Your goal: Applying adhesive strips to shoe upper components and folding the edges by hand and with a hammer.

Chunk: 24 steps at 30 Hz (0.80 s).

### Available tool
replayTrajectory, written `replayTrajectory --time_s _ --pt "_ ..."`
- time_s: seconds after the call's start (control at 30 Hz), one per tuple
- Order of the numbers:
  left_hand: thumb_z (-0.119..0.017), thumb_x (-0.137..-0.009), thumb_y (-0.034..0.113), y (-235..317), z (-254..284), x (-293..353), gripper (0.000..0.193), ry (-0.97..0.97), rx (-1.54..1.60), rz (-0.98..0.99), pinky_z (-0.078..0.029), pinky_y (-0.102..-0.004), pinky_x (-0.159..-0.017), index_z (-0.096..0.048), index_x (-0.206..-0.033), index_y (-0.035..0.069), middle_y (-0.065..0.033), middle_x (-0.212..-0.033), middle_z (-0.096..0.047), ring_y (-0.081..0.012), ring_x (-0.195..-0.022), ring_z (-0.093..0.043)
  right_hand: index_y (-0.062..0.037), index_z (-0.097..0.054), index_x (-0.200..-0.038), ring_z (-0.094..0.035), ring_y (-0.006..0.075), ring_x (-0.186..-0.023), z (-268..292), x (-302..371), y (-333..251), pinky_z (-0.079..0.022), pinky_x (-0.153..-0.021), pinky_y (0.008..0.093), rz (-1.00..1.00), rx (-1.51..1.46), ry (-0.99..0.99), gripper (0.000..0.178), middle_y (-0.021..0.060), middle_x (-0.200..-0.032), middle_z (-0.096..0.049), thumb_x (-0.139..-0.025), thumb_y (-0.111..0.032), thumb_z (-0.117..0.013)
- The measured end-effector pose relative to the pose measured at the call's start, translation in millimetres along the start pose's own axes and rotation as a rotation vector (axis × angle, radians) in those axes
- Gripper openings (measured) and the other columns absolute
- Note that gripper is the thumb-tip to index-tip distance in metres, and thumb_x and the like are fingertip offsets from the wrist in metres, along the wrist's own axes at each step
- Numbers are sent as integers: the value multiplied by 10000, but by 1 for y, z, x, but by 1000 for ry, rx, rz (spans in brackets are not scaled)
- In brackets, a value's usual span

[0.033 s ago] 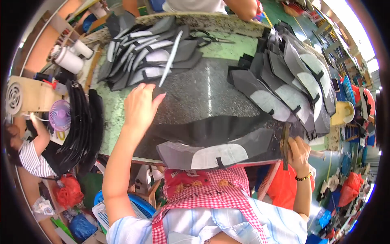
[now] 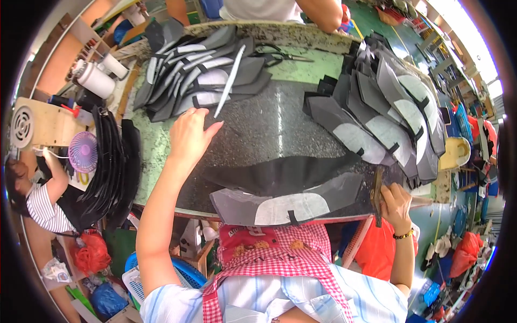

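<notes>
My left hand (image 2: 188,134) reaches over the dark tabletop with its thumb apart from the fingers and nothing visible between them. Just beyond it lies a fanned pile of grey panels (image 2: 245,70); the lower end of a narrow white strip (image 2: 230,81) comes close to my fingertips. At the near edge, a curved grey panel with a pale rounded patch (image 2: 292,209) and a small black tab lies in front of a black curved piece (image 2: 285,172). My right hand (image 2: 396,206) grips a hammer (image 2: 378,196) with a narrow dark head and pale wooden handle, beside that panel's right end.
Another heap of patched grey panels (image 2: 377,116) covers the right side of the table. Scissors (image 2: 280,54) lie at the back. On the left are stacked black pieces (image 2: 110,161), a small purple fan (image 2: 83,152) and a co-worker in stripes (image 2: 48,207). Another person's arm (image 2: 320,13) rests across the table.
</notes>
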<state>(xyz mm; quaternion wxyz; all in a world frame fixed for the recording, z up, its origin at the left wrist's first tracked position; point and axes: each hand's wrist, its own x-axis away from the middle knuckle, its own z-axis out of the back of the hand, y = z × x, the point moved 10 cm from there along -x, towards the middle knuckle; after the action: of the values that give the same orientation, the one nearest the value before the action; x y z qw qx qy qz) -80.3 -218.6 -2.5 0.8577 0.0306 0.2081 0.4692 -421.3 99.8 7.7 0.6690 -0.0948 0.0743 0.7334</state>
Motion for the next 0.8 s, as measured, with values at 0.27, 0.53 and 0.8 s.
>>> replayTrajectory --time_s 0.27,0.53,0.8 --pt "-765 -805 177 -47 -43 -19 163 -63 308 250 -534 -389 -679 -717 -806 21 -150 -750 -710 -307 -712 -698 -21 -630 -1036 -559 351 -783 -17 -26 7 -455 -694 426 138 -177 -94 380 145 -892 -567 -657 -48 -639" --pt "-744 -861 65 151 69 19 116 -311 914 -115 -522 -270 -729 -732 -953 -5 -52 -844 -710 -117 -791 -657 48 -584 -1320 -529 130 -797 -16 -64 -127 -407 -706 282 -175 -1875 -451 847 67 -962 -592 -772 -581 -728" --pt "-770 -816 -39 121 33 107 81 -632 1157 317 -547 -222 -668 -729 -884 -25 -75 -847 -711 -102 -760 -677 -64 -675 -1085 -499 117 -584 -30 -93 -125 -406 -501 242 -192 -2054 279 251 46 -746 -585 -877 -185 -747"
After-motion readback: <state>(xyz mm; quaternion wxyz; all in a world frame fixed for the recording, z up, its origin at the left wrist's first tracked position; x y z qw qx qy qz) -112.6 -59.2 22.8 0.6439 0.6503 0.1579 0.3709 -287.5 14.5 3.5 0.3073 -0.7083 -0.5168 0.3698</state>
